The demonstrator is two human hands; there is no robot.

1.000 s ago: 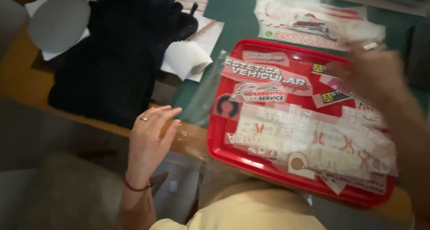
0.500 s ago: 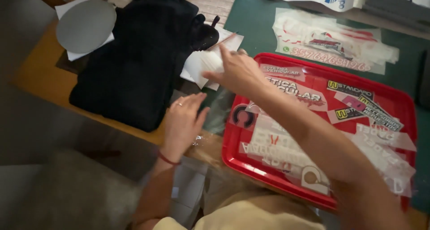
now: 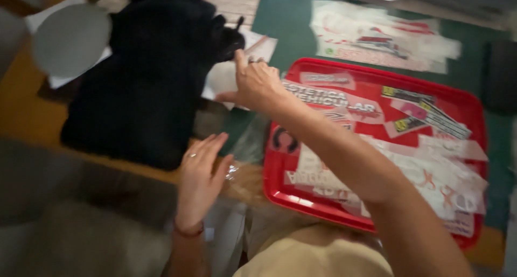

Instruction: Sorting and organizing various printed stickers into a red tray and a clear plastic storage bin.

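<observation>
**Stickers in the tray, one hand on the white paper**

The red tray (image 3: pixel 474 102) sits on the tabletop (image 3: pixel 21 115), on top of a green mat (image 3: pixel 285 18). It is full of cut-out stickers (image 3: pixel 431 174) — lots of white, red and black ones, lying loose and flat. More sticker sheets (image 3: pixel 377 37) lie on the mat behind the tray.

The right hand (image 3: pixel 256 83) reaches across the tray's left corner to a white sheet of paper (image 3: pixel 223 77) beside a black cloth (image 3: pixel 145 77). One finger sticks up; the others curl at the paper's edge. The picture is blurry, so I cannot tell if it is pinching the paper or only touching it.

The left hand (image 3: pixel 199 180) is open and flat, fingers together, holding nothing — it rests at the near edge of the tabletop, by some clear plastic (image 3: pixel 250 147).

It looks like the sorting is well begun: many stickers are already in the tray. The white paper is not lifted yet, and the sheets behind the tray lie untouched.
</observation>
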